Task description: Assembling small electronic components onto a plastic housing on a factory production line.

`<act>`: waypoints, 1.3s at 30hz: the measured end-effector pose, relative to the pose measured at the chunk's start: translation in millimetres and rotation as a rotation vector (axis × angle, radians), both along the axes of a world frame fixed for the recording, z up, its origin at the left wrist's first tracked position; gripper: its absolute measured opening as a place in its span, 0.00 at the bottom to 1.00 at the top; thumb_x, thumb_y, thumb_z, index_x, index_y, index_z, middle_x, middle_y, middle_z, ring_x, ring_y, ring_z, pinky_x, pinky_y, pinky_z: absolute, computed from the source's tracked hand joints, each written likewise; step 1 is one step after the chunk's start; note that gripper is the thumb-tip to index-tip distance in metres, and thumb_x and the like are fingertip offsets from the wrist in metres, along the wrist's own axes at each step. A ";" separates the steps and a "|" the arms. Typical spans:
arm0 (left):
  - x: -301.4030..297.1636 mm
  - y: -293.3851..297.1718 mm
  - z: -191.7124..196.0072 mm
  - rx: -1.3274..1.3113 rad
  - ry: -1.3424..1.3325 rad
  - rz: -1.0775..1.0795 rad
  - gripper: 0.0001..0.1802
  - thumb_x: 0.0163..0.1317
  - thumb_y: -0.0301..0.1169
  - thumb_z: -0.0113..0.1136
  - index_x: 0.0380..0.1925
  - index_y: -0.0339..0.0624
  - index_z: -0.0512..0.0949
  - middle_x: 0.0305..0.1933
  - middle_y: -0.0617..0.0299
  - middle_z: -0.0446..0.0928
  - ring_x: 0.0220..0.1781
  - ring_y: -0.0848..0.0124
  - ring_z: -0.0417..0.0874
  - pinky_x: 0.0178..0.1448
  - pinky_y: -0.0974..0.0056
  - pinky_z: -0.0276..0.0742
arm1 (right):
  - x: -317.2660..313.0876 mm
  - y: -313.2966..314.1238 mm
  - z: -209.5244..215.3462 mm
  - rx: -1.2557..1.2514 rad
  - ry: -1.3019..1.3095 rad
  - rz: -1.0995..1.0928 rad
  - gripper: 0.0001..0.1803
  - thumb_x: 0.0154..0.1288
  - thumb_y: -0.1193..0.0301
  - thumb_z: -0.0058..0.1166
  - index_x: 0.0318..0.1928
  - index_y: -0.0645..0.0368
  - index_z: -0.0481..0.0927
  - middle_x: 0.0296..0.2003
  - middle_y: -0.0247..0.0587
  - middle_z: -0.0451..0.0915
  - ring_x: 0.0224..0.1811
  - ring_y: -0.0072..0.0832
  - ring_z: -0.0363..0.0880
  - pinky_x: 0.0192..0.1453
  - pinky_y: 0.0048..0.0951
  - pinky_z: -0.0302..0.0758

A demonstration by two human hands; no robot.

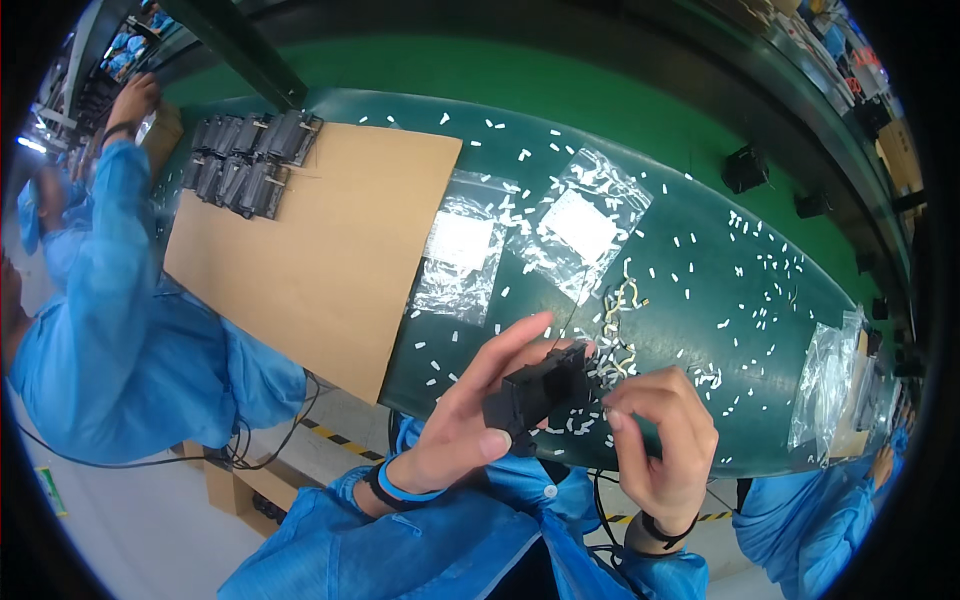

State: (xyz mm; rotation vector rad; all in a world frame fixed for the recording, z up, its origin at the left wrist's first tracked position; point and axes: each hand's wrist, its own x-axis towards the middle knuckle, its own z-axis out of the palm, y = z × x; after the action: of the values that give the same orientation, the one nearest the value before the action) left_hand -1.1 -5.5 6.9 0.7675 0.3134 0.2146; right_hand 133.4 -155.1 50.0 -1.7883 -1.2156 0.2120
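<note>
The left grip [455, 430] is clamped on a black plastic housing [535, 395] above the table [720, 280]. The right grip [680, 440] is pinched nearly together beside it; I can't tell on what. Seems like tiny finger work, needing steady holding. White bits [525, 155] lie beyond.

I've got the housing [540, 395] in my L fingers [510, 342] over the surface's [755, 435] near part; R fingers [645, 397] just R of it. Cardboard sheet [320, 240] covers the L part; two rows of units [238, 150] at its far L corner. First bag [460, 245] lies beside the sheet's R edge, 2nd bag [585, 222] farther R. Small pieces [525, 155] scattered around bags & across to the R. Wire leads [632, 292] lie btwn 2nd bag & R fingers. More bags [820, 390] at R end. Co-worker [110, 270] L of sheet, another person [815, 535] near R end.
</note>
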 end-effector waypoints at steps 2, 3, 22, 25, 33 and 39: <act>-0.6 -1.1 -0.2 -0.009 -0.002 0.005 0.64 0.49 0.54 0.71 0.77 0.36 0.45 0.72 0.33 0.61 0.69 0.56 0.73 0.60 0.64 0.75 | -2.1 2.4 -2.1 -0.018 -0.094 -0.095 0.13 0.50 0.88 0.62 0.36 0.65 0.78 0.34 0.45 0.81 0.32 0.40 0.79 0.34 0.33 0.75; 0.7 0.2 0.2 0.001 0.009 0.003 0.64 0.49 0.54 0.71 0.77 0.37 0.45 0.72 0.32 0.62 0.68 0.56 0.73 0.59 0.64 0.75 | -2.9 3.5 -0.8 -0.013 -0.095 -0.092 0.13 0.50 0.88 0.62 0.36 0.65 0.78 0.34 0.45 0.81 0.32 0.40 0.79 0.34 0.33 0.75; 2.6 -5.9 -1.5 -0.196 -0.039 0.031 0.60 0.54 0.52 0.67 0.78 0.42 0.42 0.71 0.35 0.63 0.65 0.58 0.75 0.57 0.60 0.73 | -20.8 8.3 -11.4 -0.097 0.117 -0.228 0.18 0.61 0.88 0.55 0.52 0.67 0.73 0.38 0.48 0.80 0.40 0.41 0.82 0.48 0.34 0.77; 2.1 -10.8 -5.4 -0.215 -0.043 0.022 0.60 0.54 0.53 0.67 0.78 0.42 0.43 0.72 0.36 0.62 0.67 0.57 0.73 0.58 0.60 0.72 | -28.5 6.3 -11.1 -0.041 0.462 -0.216 0.15 0.65 0.86 0.53 0.52 0.68 0.73 0.39 0.47 0.81 0.41 0.33 0.83 0.49 0.31 0.77; -2.3 -3.8 -11.1 -0.263 -0.123 -0.092 0.58 0.57 0.57 0.65 0.76 0.39 0.47 0.69 0.38 0.66 0.70 0.51 0.70 0.60 0.51 0.78 | -21.0 -4.3 -17.8 0.072 0.769 -0.224 0.04 0.67 0.85 0.55 0.39 0.67 0.75 0.34 0.37 0.76 0.33 0.20 0.75 0.38 0.20 0.74; -0.1 6.0 -1.0 0.031 -0.070 -0.245 0.26 0.66 0.32 0.59 0.62 0.34 0.69 0.62 0.46 0.72 0.66 0.61 0.72 0.72 0.55 0.63 | -22.1 -3.2 -18.4 0.128 0.645 -0.207 0.08 0.63 0.87 0.58 0.40 0.67 0.74 0.34 0.40 0.78 0.34 0.22 0.76 0.39 0.24 0.76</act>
State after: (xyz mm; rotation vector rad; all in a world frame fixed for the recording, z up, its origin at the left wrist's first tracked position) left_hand -1.2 0.5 5.9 0.8195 0.1483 0.0148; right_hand 111.3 -158.3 31.6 -1.5435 -0.5683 0.5295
